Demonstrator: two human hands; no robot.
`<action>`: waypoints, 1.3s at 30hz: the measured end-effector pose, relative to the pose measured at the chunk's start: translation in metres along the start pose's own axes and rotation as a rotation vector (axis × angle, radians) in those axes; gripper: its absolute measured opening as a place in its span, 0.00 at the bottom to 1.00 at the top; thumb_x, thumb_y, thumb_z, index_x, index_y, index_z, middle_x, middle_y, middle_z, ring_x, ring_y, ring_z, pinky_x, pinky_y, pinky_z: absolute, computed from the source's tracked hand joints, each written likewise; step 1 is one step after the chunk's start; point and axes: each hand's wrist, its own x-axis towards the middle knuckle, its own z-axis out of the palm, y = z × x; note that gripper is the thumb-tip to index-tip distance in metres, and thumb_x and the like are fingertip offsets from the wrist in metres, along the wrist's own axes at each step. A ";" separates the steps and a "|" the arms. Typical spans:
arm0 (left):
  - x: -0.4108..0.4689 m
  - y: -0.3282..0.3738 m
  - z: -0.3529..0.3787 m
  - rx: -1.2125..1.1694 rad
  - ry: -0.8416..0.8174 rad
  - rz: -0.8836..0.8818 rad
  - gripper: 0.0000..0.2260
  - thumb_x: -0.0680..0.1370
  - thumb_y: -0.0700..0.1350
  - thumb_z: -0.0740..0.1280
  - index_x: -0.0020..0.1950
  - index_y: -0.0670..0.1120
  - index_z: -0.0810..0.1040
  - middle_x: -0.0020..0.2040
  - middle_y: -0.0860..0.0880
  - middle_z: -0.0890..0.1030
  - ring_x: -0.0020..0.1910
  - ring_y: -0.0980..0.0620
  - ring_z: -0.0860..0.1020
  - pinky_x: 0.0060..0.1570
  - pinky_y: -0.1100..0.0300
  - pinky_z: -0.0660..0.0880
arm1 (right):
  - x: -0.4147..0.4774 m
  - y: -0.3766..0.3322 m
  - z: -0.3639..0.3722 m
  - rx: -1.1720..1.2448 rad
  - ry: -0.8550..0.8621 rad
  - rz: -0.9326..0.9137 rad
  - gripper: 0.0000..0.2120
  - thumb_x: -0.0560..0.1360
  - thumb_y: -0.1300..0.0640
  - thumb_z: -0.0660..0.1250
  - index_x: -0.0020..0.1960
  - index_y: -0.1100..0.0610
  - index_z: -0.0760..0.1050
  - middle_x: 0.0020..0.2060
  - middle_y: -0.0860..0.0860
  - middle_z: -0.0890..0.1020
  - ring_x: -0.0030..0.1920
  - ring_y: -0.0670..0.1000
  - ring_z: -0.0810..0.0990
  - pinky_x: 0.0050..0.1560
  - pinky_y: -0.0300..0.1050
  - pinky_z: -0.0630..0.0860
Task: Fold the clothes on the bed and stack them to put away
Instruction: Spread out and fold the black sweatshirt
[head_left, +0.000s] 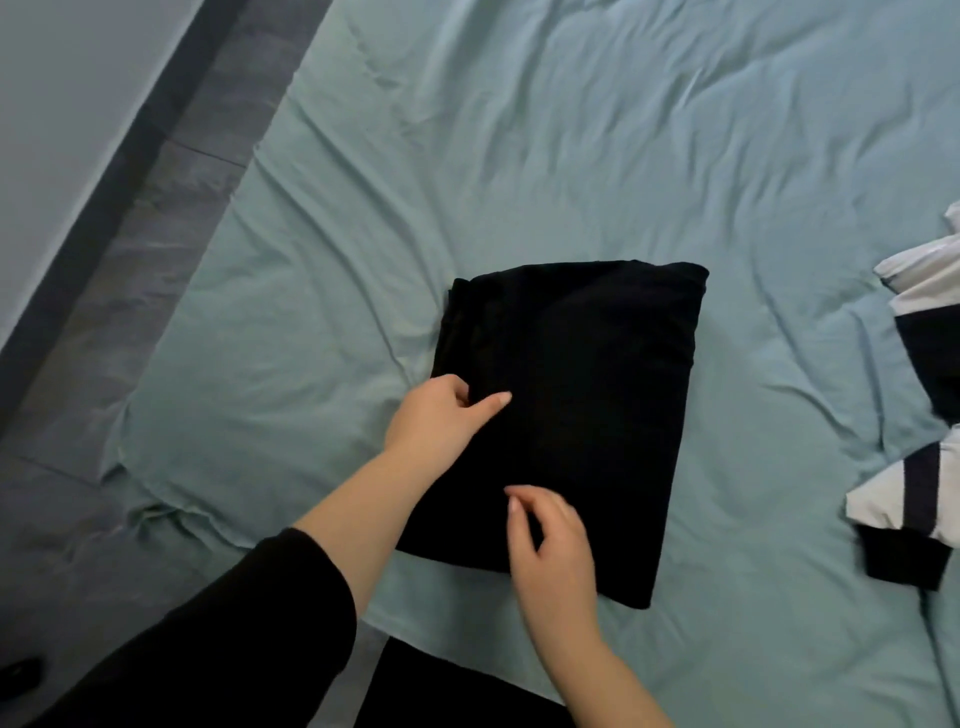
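Black garment (571, 405) lies folded into a thick oblong on the bed (519, 156), about midway between the left and right edges and closer to the near edge than the far one. It sits slightly askew, its long sides leaning to the right as they run toward the far edge, and its far right corner bulges a little. The teal sheet around it is creased all over.

The left hand (447, 415) is at the garment's left side, near the middle of that side. Its thumb lies straight on top of the cloth, pointing right, while the fingers curl in against the edge, so it pinches a fold there. The forearm crosses the garment's near left corner, with a black sleeve (234, 623) pushed up toward the elbow.

The right hand (550, 551) is over the near part of the garment, fingers bent and thumb close to the fingertips. It is slightly blurred, and I cannot tell whether it grips cloth.

A black-and-white cloth (878, 506) lies loose at the right edge, well apart from the garment. Grey floor (130, 234) runs along the left edge, with a pale wall (52, 104) beyond
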 end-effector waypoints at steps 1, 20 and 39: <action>-0.001 -0.002 0.002 -0.054 -0.010 -0.011 0.18 0.70 0.64 0.70 0.45 0.50 0.75 0.38 0.56 0.79 0.40 0.54 0.78 0.42 0.58 0.74 | 0.008 0.004 -0.006 0.013 -0.006 0.024 0.09 0.79 0.54 0.62 0.55 0.47 0.78 0.49 0.36 0.78 0.53 0.37 0.75 0.55 0.36 0.71; -0.012 0.045 0.032 0.391 0.532 0.574 0.23 0.77 0.55 0.62 0.71 0.50 0.68 0.70 0.47 0.71 0.69 0.47 0.69 0.66 0.49 0.65 | 0.083 0.016 -0.059 -0.113 0.228 -0.261 0.16 0.79 0.52 0.56 0.64 0.51 0.74 0.60 0.44 0.78 0.62 0.42 0.74 0.64 0.43 0.70; 0.002 -0.018 0.055 0.892 0.129 0.564 0.32 0.77 0.69 0.44 0.77 0.61 0.38 0.80 0.47 0.42 0.77 0.43 0.38 0.73 0.37 0.40 | 0.099 0.103 -0.064 -0.915 -0.042 -0.369 0.28 0.81 0.40 0.46 0.78 0.46 0.48 0.78 0.48 0.50 0.78 0.51 0.51 0.76 0.55 0.45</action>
